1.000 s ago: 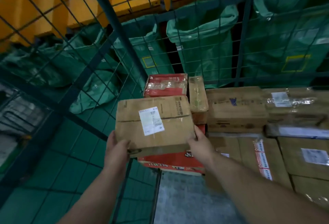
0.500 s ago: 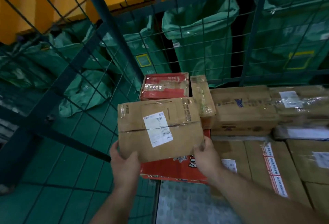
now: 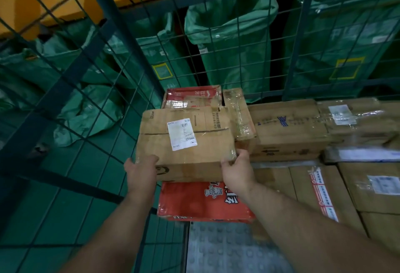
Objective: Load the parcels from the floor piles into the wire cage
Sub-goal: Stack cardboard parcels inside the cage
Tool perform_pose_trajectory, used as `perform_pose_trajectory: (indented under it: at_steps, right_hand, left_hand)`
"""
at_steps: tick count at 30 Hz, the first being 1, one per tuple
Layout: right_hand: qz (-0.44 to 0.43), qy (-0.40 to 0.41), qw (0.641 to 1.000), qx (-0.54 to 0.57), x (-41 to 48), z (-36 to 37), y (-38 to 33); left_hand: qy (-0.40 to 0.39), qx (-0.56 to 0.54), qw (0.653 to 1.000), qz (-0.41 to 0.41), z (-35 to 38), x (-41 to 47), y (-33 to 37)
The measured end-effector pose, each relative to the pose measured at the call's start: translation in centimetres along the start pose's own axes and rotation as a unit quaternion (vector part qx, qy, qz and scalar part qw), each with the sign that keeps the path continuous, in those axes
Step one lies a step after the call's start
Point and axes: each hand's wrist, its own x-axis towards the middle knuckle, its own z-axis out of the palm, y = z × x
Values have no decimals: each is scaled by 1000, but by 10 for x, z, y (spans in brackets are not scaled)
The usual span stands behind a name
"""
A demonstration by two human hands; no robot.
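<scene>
Here, both hands hold a cardboard box (image 3: pixel 186 142) inside the wire cage (image 3: pixel 121 25).
Left hand (image 3: pixel 140 172) grips near-left corner, right hand (image 3: pixel 237 169) near-right, over red box (image 3: pixel 194 201).

I see both hands on a brown cardboard parcel (image 3: pixel 194 160) with a white label (image 3: pixel 181 134): the left hand (image 3: pixel 140 172) grips its near left corner, the right hand (image 3: pixel 237 171) its near right. It is above a red box (image 3: pixel 201 201) inside the wire cage (image 3: pixel 128 40), beside stacked brown cartons (image 3: pixel 287 129). Green sacks (image 3: pixel 233 34) stand beyond the mesh.
</scene>
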Motion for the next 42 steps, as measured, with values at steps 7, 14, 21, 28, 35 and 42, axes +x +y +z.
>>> perform_pose_trajectory:
  at_steps: [7, 14, 21, 28, 35, 42]
  right_hand:
    - [-1, -12, 998, -68, 16, -13, -11]
    - [54, -111, 980, -157, -14, -32, 8]
    - [34, -156, 974, -162, -56, -41, 22]
    - [31, -118, 992, 6, -27, -36, 7]
    - [16, -73, 997, -4, -45, -25, 19]
    - [-41, -102, 994, -13, 0, -6, 11]
  left_hand:
    - [-41, 1, 999, 31, 9, 6, -3]
    - [-49, -8, 997, -53, -13, 2, -13]
    - [-53, -32, 996, -64, -23, -15, -45]
    - [-24, -36, 999, -27, -5, -6, -35]
    - [-27, 40, 999, -16, -3, 5, -28]
    - [4, 93, 995, 26, 9, 27, -12]
